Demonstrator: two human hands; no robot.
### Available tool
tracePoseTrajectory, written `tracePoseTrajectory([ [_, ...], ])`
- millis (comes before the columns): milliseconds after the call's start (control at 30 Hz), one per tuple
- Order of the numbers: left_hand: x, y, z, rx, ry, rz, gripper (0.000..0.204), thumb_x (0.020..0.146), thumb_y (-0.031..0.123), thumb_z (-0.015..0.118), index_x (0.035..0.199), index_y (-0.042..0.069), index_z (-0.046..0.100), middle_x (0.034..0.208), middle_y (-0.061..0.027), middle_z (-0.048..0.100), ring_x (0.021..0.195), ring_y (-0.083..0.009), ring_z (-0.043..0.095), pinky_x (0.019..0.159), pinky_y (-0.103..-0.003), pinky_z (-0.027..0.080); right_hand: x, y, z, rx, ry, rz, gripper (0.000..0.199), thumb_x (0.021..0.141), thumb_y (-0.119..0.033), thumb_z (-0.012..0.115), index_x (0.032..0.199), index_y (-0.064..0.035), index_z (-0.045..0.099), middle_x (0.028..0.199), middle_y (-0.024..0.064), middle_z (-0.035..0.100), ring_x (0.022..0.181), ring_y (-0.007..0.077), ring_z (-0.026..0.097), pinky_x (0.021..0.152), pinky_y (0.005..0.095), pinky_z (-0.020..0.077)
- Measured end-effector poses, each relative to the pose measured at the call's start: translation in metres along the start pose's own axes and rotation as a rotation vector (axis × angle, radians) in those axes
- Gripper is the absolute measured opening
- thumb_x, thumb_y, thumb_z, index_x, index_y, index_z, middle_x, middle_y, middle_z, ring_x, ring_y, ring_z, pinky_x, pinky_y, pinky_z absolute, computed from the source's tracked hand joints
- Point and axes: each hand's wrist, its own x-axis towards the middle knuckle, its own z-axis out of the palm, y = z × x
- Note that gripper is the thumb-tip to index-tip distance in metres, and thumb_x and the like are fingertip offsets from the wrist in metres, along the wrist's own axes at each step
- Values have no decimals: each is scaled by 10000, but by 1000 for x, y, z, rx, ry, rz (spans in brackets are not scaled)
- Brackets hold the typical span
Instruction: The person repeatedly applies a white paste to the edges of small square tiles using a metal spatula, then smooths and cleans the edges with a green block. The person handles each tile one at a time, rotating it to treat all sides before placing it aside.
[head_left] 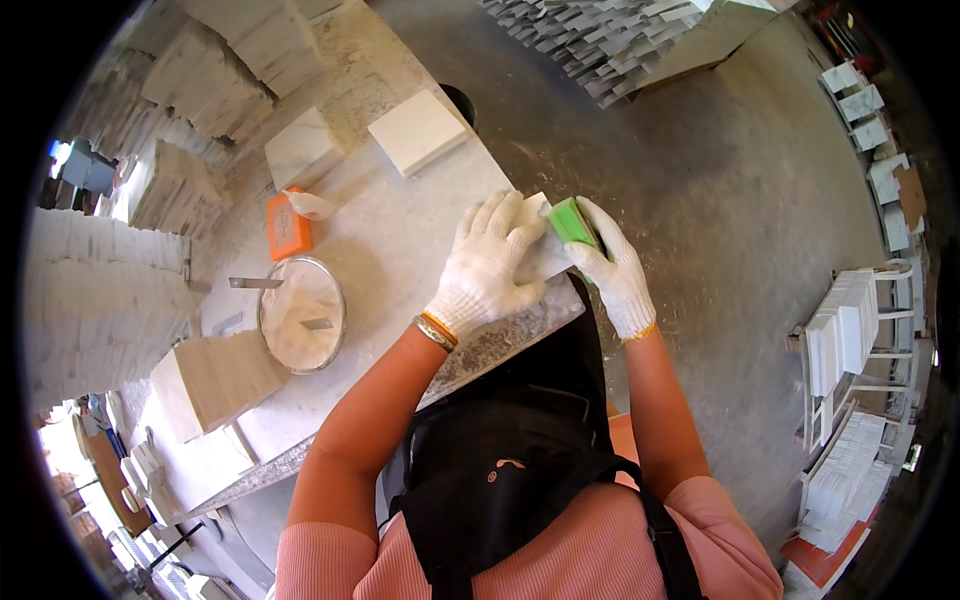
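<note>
Both my hands wear white knit gloves with orange cuffs. My left hand (487, 252) is laid over a white marble tile (545, 258) at the table's right corner, its fingers and thumb holding the tile steady. Part of the tile is hidden under that glove. My right hand (617, 265) grips a green sanding block (574, 224) between thumb and fingers. The block is tilted at the tile's right edge, just past the table edge; whether it touches the tile I cannot tell.
On the stone-topped table (385, 300) stand a round tub of pale powder or paste (300, 335) with a scraper, an orange box (289, 232), a white tile stack (417, 133) and a beige tile stack (225, 380). Taller stacks (110, 300) line the left. A tile rack (845, 330) stands right.
</note>
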Motion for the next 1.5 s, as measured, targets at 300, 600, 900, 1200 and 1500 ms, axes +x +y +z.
tracePoseTrajectory([
  [300,-1,1,-2,-9,-6,-17,736,651,288,787,1323,100,552,1460,-283,435,1406,-458,370,1174,-554,285,-3,-11,-1,105,-24,50,680,890,-302,738,1452,-2,501,1434,135,567,1322,195,517,1113,329,394],
  [600,0,-3,2,-7,46,25,795,648,288,787,1371,109,510,1439,-249,458,1376,-449,401,1140,-552,325,22,33,3,296,1,160,602,947,-342,685,1431,-17,536,1328,57,622,1187,148,566,981,293,456],
  [900,-6,18,-20,18,-38,-247,980,650,306,791,1488,51,352,1362,-227,520,1251,-429,498,1072,-537,385,7,-20,-2,299,94,189,631,942,-482,669,1431,-98,564,1180,19,667,940,108,629,732,262,497],
  [1200,-105,21,-68,-849,216,-568,1323,615,278,894,1599,-38,68,1447,-202,527,1323,-242,506,1121,-351,381,14,-44,60,127,-92,-32,635,987,-462,612,1459,-47,519,1432,101,571,1293,196,530,1038,313,435],
  [1500,-133,33,-62,-603,411,-609,1309,590,330,915,1571,-71,146,1472,-282,456,1370,-355,470,1146,-411,367,-18,-97,73,-83,-170,-122,678,917,-465,708,1426,-49,543,1318,153,642,1214,268,616,1020,349,469],
])
